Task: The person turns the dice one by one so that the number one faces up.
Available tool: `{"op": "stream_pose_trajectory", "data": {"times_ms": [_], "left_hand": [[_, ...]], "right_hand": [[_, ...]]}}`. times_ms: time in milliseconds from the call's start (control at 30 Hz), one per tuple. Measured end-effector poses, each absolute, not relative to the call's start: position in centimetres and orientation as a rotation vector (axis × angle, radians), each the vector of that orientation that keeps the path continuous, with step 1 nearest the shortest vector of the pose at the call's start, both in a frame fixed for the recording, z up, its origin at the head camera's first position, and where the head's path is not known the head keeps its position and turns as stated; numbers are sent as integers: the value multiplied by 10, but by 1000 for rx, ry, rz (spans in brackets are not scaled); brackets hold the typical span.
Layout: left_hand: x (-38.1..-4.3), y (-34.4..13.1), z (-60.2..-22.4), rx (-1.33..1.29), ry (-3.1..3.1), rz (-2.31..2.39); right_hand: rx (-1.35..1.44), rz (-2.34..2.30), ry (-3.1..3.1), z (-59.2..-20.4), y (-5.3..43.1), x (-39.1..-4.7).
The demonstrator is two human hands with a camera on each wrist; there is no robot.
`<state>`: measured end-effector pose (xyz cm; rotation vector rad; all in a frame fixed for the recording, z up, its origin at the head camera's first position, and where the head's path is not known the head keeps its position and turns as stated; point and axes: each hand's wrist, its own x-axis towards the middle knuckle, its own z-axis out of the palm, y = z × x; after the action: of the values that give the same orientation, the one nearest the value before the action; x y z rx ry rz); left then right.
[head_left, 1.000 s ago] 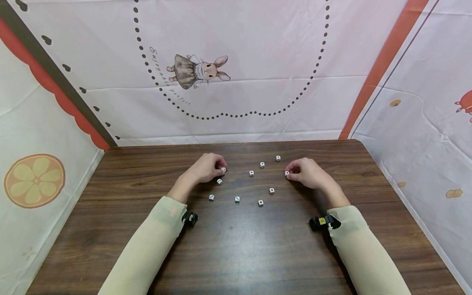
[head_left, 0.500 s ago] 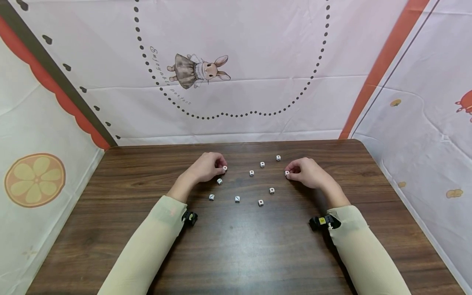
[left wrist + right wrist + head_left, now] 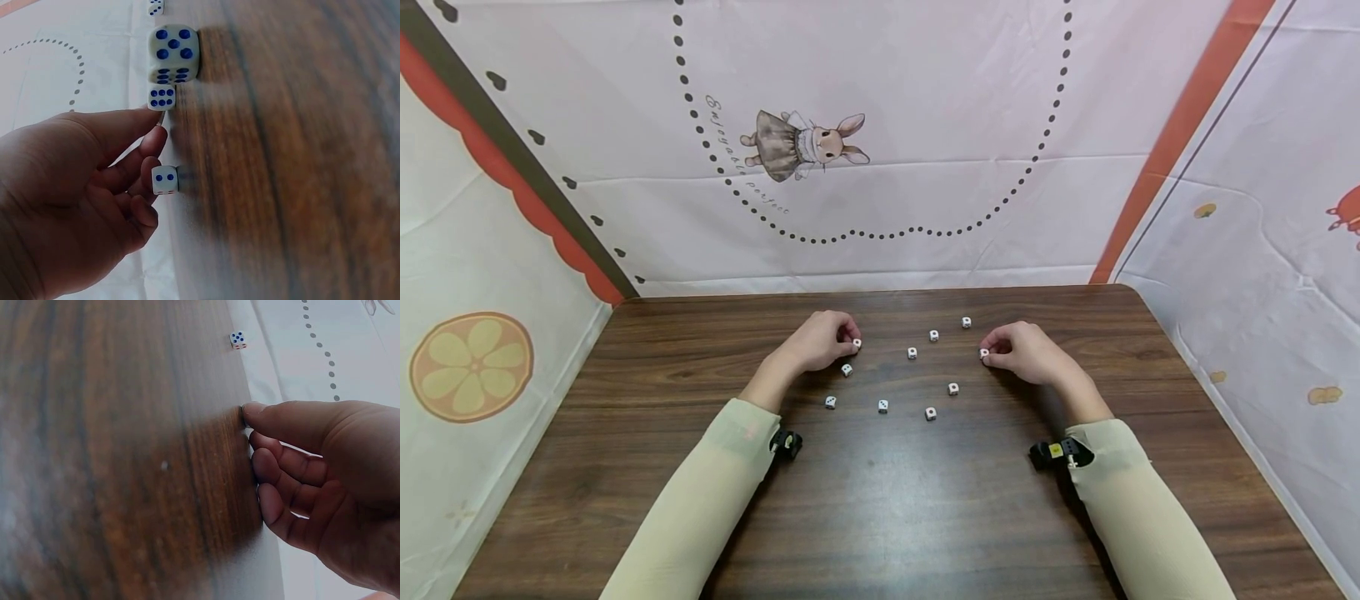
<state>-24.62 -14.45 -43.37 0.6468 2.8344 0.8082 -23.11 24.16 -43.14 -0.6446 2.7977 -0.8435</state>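
Note:
In the head view, my left hand (image 3: 820,340) pinches a white die (image 3: 857,343) between thumb and fingertips at the tabletop. Just below its thumb lies another die (image 3: 847,370). My right hand (image 3: 1024,352) pinches a second white die (image 3: 984,354), which the thumb and fingers partly cover. In the left wrist view, a large near die (image 3: 174,53) shows five blue pips. A six-pip die (image 3: 162,98) stands by the thumb, and a two-pip die (image 3: 165,180) overlaps the fingers. The right wrist view mostly hides the right hand's die behind the thumb (image 3: 275,419).
Several more dice lie between the arms, among them a die (image 3: 912,353), a die (image 3: 953,389) and a die (image 3: 883,407). The brown wooden table (image 3: 880,517) meets a printed cloth (image 3: 925,200) at its back and sides.
The die in my left hand has turned slightly between the fingertips since a second ago, and its upper face looks different. My right hand and the loose dice stay in place.

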Motion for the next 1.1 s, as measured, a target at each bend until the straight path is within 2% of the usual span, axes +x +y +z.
{"op": "stream_pose_trajectory", "data": {"times_ms": [800, 1100], "left_hand": [[-246, -147, -436, 636, 2840, 787], [-238, -150, -426, 615, 2834, 877]], "right_hand": [[-639, -895, 2759, -434, 245, -232], [-631, -892, 2758, -435, 246, -232]]}}
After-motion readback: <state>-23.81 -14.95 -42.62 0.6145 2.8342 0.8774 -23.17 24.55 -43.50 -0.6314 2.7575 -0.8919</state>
